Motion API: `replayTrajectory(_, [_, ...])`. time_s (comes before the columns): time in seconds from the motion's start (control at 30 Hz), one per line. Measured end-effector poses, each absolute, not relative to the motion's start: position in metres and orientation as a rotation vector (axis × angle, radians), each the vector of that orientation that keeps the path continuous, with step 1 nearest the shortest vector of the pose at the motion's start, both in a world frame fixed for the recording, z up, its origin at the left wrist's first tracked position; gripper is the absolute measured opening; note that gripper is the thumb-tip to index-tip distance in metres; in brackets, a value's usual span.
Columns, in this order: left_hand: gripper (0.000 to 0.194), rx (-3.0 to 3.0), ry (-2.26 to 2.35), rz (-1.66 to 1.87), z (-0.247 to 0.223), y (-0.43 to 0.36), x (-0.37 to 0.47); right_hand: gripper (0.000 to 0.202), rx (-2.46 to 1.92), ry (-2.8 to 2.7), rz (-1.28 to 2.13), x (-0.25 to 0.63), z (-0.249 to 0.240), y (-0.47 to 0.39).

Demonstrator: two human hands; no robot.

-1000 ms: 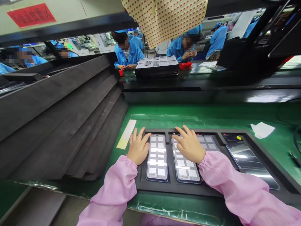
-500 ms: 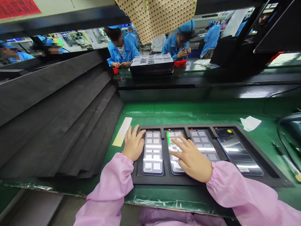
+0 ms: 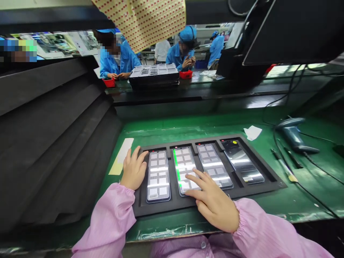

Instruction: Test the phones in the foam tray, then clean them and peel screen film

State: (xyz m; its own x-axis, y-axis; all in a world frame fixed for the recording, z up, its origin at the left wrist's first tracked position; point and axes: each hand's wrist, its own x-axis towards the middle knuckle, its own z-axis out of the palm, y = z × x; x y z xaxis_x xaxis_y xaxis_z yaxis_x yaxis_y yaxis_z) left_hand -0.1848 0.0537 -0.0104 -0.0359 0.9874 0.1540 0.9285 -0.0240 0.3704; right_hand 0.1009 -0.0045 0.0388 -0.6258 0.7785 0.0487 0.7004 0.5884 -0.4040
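Several smartphones lie in the recesses of a black foam tray (image 3: 174, 203). My right hand (image 3: 215, 202) has its fingers spread over the lower end of the second smartphone (image 3: 185, 163), with a fingertip at its screen. A green strip runs down that screen's left side beside a grid of pale squares. My left hand (image 3: 133, 169), fingers apart, rests at the tray's left edge beside the leftmost smartphone (image 3: 158, 175). The third smartphone (image 3: 212, 161) shows a dimmer grid. At the right end, a dark smartphone (image 3: 244, 163) carries a yellow round sticker.
Black foam sheets (image 3: 53, 143) are stacked high on the left. A paper strip (image 3: 122, 156) lies by my left hand. Right of the tray are a white scrap (image 3: 252, 133), a barcode scanner (image 3: 294, 134) and a pen-like tool (image 3: 285, 166). Co-workers in blue sit beyond the bench.
My right hand has slid down the second smartphone's screen, and the green strip there has grown longer downward. My left hand stays by the tray's left edge. The camera view has turned right.
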Motion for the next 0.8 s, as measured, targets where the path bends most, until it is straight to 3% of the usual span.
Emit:
replayTrajectory(0.23, [0.045,2.130,2.047,0.608,-0.025,0.060,-0.195,0.033,-1.688,-2.068,-0.001,0.184,0.026,0.026])
replayTrajectory(0.57, [0.041,2.197,1.931,0.783,-0.031,0.064,-0.204,0.035,-1.859,-2.052,0.166,0.233,0.029,0.039])
replayTrajectory(0.8, [0.031,2.350,1.879,0.785,-0.026,0.066,-0.205,0.072,-2.216,-2.195,0.357,0.263,0.054,0.084])
